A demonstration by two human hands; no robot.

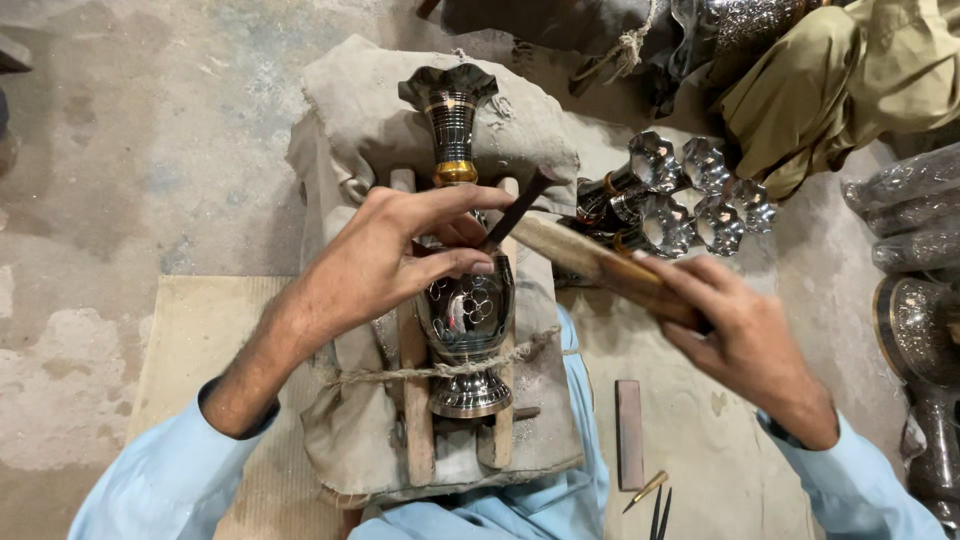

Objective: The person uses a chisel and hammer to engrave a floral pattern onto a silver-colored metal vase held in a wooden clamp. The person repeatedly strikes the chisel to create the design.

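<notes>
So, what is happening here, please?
A person in light blue sleeves is working on a dark metal vase that lies on a cloth-wrapped wooden cradle, tied round with rope. The left hand rests on the vase and holds a thin dark chisel against it. The right hand grips a wooden mallet, raised near the chisel's top. Several similar vases lie to the right, and small tools lie on the mat.

A metal craft workshop on a bare concrete floor [150,130]: an engraved vase [462,300] lies roped onto a wooden cradle [415,400] over sacking, finished vases [680,195] are heaped nearby, small tools [650,495] lie about
</notes>
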